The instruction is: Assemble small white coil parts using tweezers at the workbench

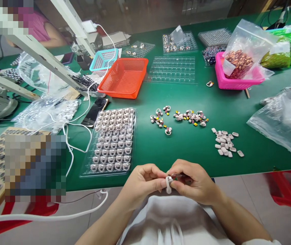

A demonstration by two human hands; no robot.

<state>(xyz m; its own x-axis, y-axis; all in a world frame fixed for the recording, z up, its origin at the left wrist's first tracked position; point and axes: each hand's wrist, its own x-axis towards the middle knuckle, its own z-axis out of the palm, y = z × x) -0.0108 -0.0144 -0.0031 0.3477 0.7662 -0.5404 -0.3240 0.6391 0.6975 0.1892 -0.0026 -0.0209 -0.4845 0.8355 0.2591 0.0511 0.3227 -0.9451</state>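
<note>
Close to my body, at the table's front edge, a small white C-shaped piece [168,188], like a clip-on earbud shell, is pinched between my hands. My left hand [144,180] grips it with thumb and forefinger. The closed fingers of my right hand [193,178] meet its other side. A thin shiny sliver shows by the right fingertips, too small to name. Beyond lie loose earbud parts with wires and yellow tabs [191,117], a smaller group of them [160,121], and a pile of small pale oval caps [227,143].
Left of my hands a clear tray [84,172] holds rows of similar pieces. Farther back are an orange basket [122,95], a blue basket [103,59], a phone [95,112] and a pink basket [237,83]. White cables [70,153] cross the left side; plastic bags [285,119] lie right.
</note>
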